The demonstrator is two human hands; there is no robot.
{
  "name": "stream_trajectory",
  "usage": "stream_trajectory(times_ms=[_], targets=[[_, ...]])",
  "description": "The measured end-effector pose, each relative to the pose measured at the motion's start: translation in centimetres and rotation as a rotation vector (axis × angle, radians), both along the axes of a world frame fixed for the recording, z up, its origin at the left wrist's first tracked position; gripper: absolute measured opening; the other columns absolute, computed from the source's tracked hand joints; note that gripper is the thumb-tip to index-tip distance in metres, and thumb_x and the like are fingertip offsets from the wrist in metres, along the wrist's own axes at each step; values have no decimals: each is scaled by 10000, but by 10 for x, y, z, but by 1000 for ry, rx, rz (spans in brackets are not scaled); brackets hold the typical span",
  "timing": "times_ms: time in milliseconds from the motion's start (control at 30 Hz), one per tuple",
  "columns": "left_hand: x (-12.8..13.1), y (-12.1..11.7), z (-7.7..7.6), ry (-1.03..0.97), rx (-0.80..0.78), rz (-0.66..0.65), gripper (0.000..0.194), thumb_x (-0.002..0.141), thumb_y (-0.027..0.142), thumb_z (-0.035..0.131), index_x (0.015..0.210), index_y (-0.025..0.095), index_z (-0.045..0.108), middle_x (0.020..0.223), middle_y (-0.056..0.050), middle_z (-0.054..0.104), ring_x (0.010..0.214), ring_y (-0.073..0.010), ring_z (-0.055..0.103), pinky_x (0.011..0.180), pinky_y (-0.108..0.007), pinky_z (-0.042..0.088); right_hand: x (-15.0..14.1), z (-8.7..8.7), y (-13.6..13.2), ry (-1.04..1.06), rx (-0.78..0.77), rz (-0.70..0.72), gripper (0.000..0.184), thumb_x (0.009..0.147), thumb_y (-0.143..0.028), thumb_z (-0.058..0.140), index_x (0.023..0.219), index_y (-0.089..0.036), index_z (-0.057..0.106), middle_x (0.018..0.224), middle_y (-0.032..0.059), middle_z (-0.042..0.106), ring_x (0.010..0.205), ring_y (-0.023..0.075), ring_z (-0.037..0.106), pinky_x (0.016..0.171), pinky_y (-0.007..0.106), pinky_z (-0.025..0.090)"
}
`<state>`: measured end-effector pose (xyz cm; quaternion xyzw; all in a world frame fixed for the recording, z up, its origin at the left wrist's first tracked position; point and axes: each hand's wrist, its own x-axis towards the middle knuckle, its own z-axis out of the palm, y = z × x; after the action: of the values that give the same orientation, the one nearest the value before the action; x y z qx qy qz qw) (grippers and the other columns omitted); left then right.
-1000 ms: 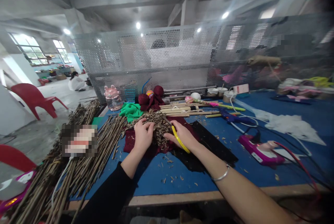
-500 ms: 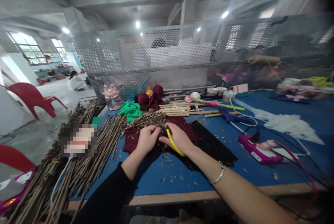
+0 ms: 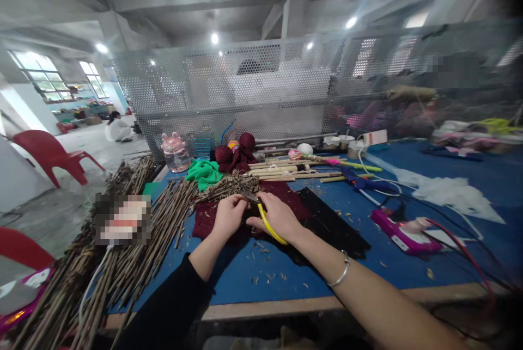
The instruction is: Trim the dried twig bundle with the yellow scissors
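Observation:
In my right hand (image 3: 278, 216) is a pair of scissors (image 3: 267, 226) with yellow handles, the blades pointing up and left toward my other hand. My left hand (image 3: 229, 214) is closed in a pinch beside the blades; what sits between its fingers is too small to make out. Both hands are over dark red cloth (image 3: 292, 197) spread on the blue table (image 3: 241, 291). Just beyond them lies a heap of dry brown plant pieces (image 3: 229, 185). Small clippings are scattered on the table in front of my hands.
Long dry stalks (image 3: 137, 255) cover the left side. At the back are a green cloth (image 3: 204, 173), a pink-lidded bottle (image 3: 175, 153) and pale sticks (image 3: 281, 173). On the right lie a blue glue gun (image 3: 362, 181), a purple power strip (image 3: 404, 233) with cables, and black cloth (image 3: 337, 225).
The scissors' blades have swung slightly left and sit closer to my left fingers. My right hand has shifted a little left; my left hand stays almost in place.

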<state>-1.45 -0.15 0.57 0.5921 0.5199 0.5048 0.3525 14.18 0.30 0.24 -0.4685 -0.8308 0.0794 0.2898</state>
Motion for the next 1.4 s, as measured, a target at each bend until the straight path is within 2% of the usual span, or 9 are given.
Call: stream_trajectory(times_ms=[133,267,467,600,800,967,1167,1233,1400], targets=[[0,-1,0,49,34,-22,248,756,296,480,655,131,635,619,-10,618,575,-114,519,573,-214,381,1,0,3,11,-35,3,468,721,-515,594,1055,-200,504,943,72,594,879,203,565,723,277,393],[-1,0,-1,57,56,-11,283,767,337,472,722,130,660,638,-7,620,589,-115,512,569,-210,376,2,1,3,-4,-89,-18,363,756,-510,558,964,-213,545,825,44,627,739,183,594,628,252,378],[-2,1,0,20,18,19,235,737,266,478,746,122,663,671,-16,641,612,-120,531,603,-213,399,0,-1,1,-45,-19,-37,583,663,-583,610,1087,-201,488,968,80,597,927,221,561,721,284,390],[0,0,0,56,42,-10,263,752,296,470,699,118,657,660,-17,643,607,-120,536,607,-217,406,0,0,3,-51,-52,-47,424,740,-538,559,1011,-214,520,915,55,609,865,198,577,692,267,383],[-3,-2,0,164,50,115,286,755,372,504,737,145,676,676,-20,663,626,-135,566,600,-227,402,2,1,4,-4,-45,-58,361,768,-524,529,953,-214,534,859,49,624,802,187,588,649,250,373],[-2,-6,4,244,94,134,271,766,356,502,719,156,679,669,-15,666,616,-130,568,595,-227,392,2,0,4,6,-98,-72,375,762,-538,527,955,-217,535,747,28,626,692,179,594,597,244,363],[-2,-5,4,240,109,148,273,777,346,486,688,153,657,630,1,638,590,-116,538,573,-219,373,3,-1,3,-11,-48,-36,559,677,-577,601,1075,-202,487,960,75,605,911,214,569,710,280,392],[-3,-4,3,253,114,134,275,779,340,482,660,151,643,600,6,617,565,-111,515,550,-218,360,3,-1,3,2,-44,-3,550,682,-566,603,1077,-200,488,979,78,601,927,210,563,725,279,394],[-2,-4,2,230,138,91,273,785,344,472,734,155,662,674,-10,644,627,-124,542,612,-226,390,3,2,2,34,-92,-25,406,739,-555,547,953,-211,541,782,35,629,704,174,588,587,241,369]])
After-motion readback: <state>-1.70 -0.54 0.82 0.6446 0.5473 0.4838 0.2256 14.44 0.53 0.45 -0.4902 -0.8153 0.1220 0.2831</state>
